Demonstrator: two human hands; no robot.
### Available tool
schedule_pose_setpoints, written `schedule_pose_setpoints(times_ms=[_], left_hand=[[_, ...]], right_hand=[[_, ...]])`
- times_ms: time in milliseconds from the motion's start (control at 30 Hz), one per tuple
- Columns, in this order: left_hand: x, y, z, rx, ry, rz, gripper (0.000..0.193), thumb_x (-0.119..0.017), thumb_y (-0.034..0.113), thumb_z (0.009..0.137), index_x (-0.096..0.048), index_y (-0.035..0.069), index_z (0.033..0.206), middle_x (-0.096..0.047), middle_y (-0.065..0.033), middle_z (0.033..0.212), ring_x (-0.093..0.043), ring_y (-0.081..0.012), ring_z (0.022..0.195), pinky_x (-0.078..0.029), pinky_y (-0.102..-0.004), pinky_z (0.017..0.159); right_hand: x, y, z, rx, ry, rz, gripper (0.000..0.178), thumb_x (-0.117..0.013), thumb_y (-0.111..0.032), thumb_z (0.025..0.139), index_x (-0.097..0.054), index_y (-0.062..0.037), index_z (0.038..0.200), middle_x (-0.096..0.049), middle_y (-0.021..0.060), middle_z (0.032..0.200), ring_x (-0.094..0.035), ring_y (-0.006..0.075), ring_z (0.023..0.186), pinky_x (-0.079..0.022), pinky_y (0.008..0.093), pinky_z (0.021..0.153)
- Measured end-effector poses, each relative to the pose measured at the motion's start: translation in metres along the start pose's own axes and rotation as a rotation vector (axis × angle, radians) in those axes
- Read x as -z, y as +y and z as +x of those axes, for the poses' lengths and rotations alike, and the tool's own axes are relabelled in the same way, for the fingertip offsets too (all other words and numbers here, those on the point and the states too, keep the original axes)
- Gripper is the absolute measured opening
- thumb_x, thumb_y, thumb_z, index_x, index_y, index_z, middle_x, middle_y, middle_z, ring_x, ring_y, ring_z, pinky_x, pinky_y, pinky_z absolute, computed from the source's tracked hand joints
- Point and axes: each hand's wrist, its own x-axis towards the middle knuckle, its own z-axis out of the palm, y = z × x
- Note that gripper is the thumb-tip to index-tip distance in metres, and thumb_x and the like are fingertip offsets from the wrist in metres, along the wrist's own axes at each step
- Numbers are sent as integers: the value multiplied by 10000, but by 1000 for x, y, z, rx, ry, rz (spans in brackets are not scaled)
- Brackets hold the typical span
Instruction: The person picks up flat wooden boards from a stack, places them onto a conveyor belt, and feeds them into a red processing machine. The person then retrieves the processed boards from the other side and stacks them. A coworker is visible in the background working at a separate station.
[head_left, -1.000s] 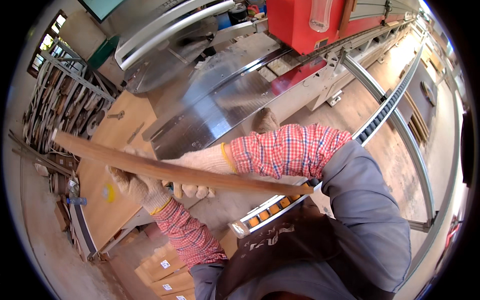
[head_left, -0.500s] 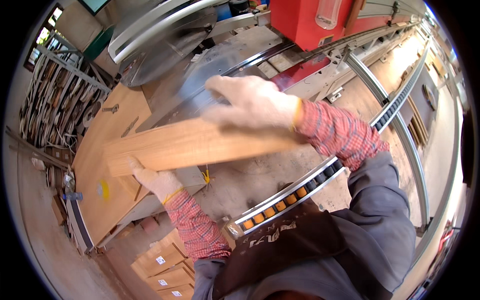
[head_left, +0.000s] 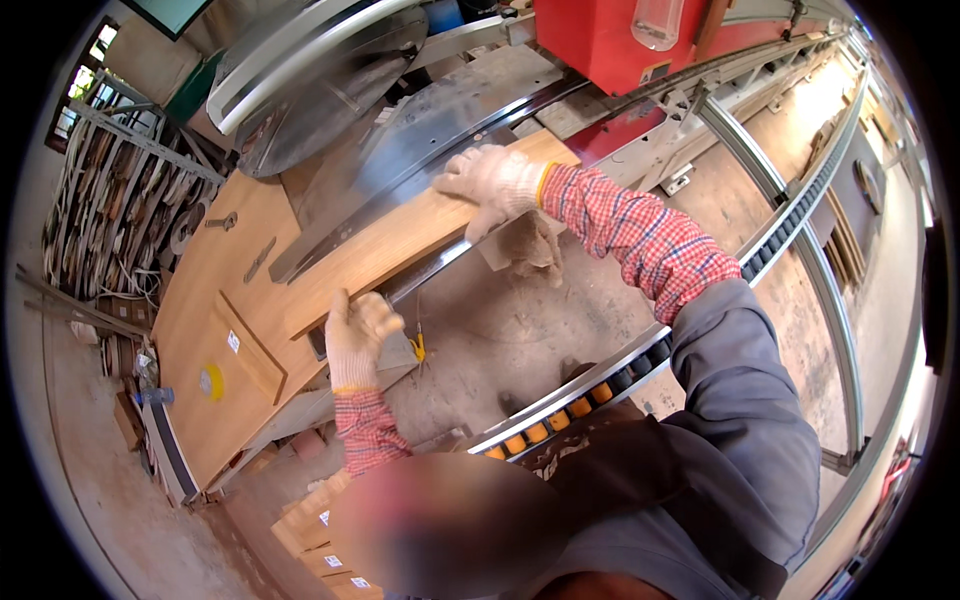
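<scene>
A long wood-grain board (head_left: 400, 232) lies slantwise along the metal machine table (head_left: 480, 95), its near-left end over the wooden side table. At that end my gloved left hand (head_left: 360, 335) grips the board's front edge, fingers curled and the thumb on the wood. Farther along, my gloved right hand (head_left: 497, 182) rests across the top, its thumb over the front edge. Both hands are closed on the board; the fingertips under it are hidden. Behind the board runs a long metal strip (head_left: 330, 250).
A smaller labelled wooden panel (head_left: 250, 345), yellow tape roll (head_left: 211, 381) and wrench (head_left: 222, 220) lie on the side table (head_left: 190, 300). A red machine housing (head_left: 600, 45) stands at the back. A roller rail (head_left: 560, 405) crosses before my body. Labelled boards (head_left: 325, 535) are stacked low at left.
The board has moved away from me and to the right, down onto the machine table. Both hands moved with it. The labelled panel on the side table has come into sight.
</scene>
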Motion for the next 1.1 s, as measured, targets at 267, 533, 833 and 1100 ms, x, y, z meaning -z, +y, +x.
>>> schedule_pose_setpoints(times_ms=[267, 533, 833, 1100], left_hand=[[15, 69, -51, -343, 467, 1419, 588, -627, 567, 975, -722, -12, 935, -727, -185, 839, -710, -309, 747, -559, -457, 693], [-18, 84, -11, -227, 358, 1830, 675, -533, 622, 925, -773, -8, 956, -745, -274, 964, -718, -444, 976, -533, -493, 879], [-28, 87, 12, -314, 232, 1871, 608, -614, 598, 869, -786, 15, 883, -760, -218, 967, -727, -394, 974, -540, -466, 882], [-22, 74, 13, -554, 203, 1991, 534, -724, 547, 883, -739, 16, 930, -739, -214, 865, -726, -391, 882, -550, -476, 791]], right_hand=[[-17, -2, -45, -257, 199, -103, 480, -710, -413, 898, -664, -58, 1218, -683, 154, 1207, -634, 363, 1160, -528, 481, 964], [-51, -50, -26, -905, 112, 2015, 272, -493, -221, 1102, -592, 14, 1009, -654, 100, 860, -645, 159, 678, -451, 292, 413], [-49, -39, 15, -992, 460, 2118, 154, -414, -92, 1074, -487, -43, 948, -536, 76, 776, -516, 191, 577, -412, 346, 467], [-67, -7, 3, -1006, 383, 2091, 336, -376, -265, 1086, -555, 6, 1001, -593, 207, 1107, -563, 318, 802, -492, 477, 669]])
